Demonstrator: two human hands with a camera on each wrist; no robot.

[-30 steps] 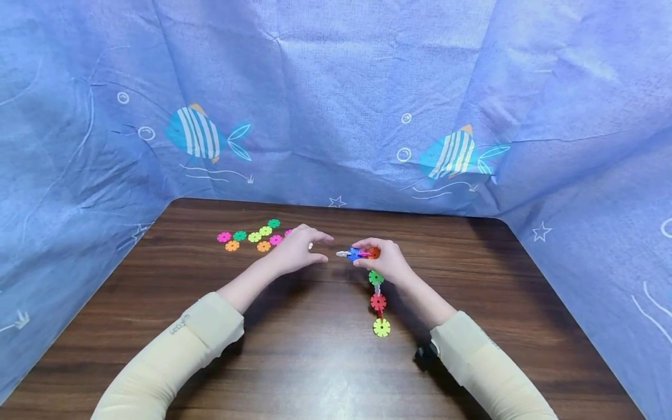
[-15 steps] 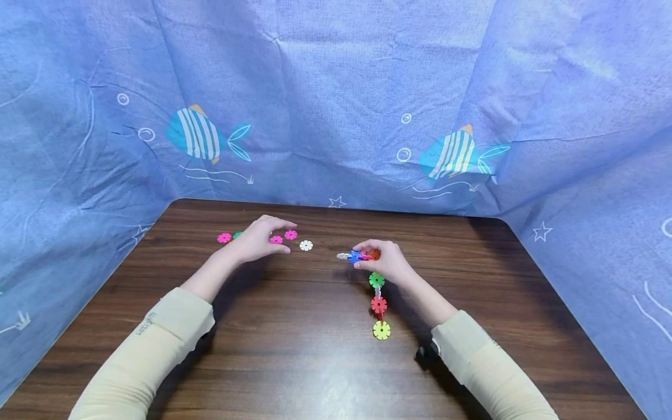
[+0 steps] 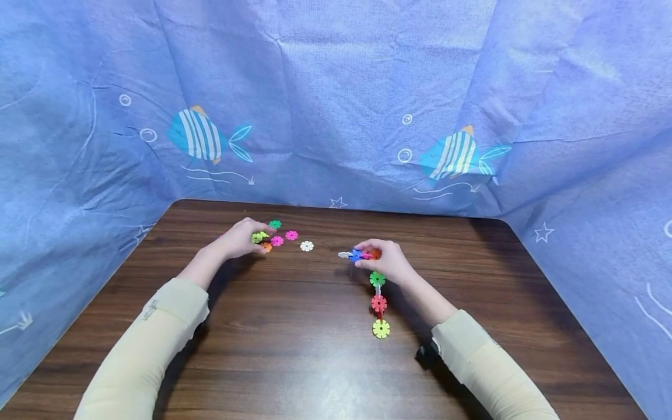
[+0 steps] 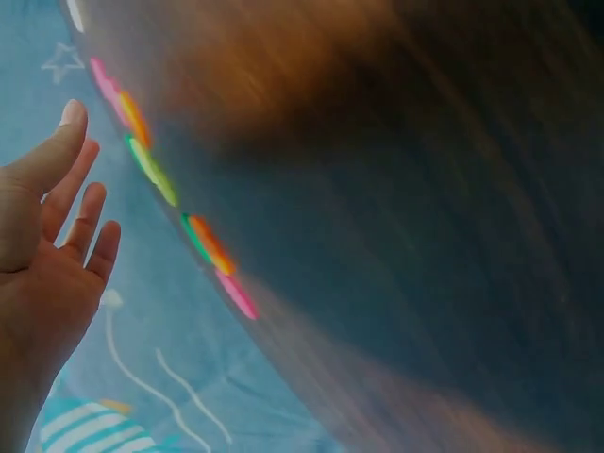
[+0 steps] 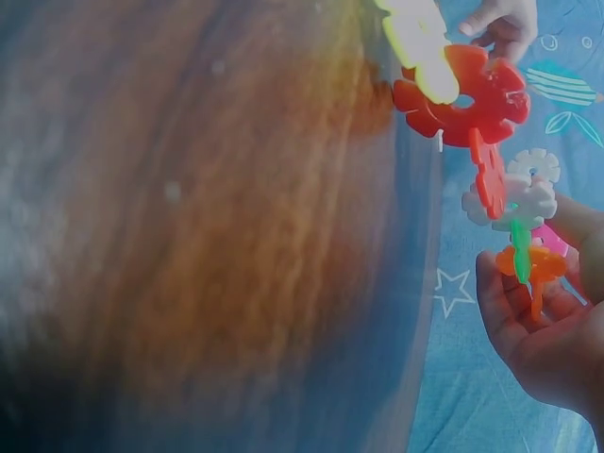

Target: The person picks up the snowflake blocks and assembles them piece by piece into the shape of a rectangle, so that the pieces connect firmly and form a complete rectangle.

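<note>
My right hand [image 3: 385,259] grips a chain of interlocking plastic flower discs above the table. A blue disc [image 3: 355,256] and a white disc [image 3: 344,255] stick out left of its fingertips. Below hang a green disc [image 3: 377,279], a red disc [image 3: 379,303] and a yellow disc [image 3: 381,329]. In the right wrist view, an orange disc [image 5: 530,260] lies within the fingers. My left hand [image 3: 242,239] is over the loose discs at the left, near a yellow-green disc [image 3: 256,238] and an orange disc [image 3: 267,247]. Its fingers look spread, holding nothing, in the left wrist view.
Between the hands lies a loose white disc [image 3: 307,246], beside a pink disc [image 3: 291,235]. A green disc [image 3: 275,224] is farther back. The brown wooden table [image 3: 294,350] ends at a blue fish-print cloth [image 3: 336,105].
My left hand has moved left from near the chain to above the loose discs, uncovering the white disc. The right hand has stayed nearly still with the chain.
</note>
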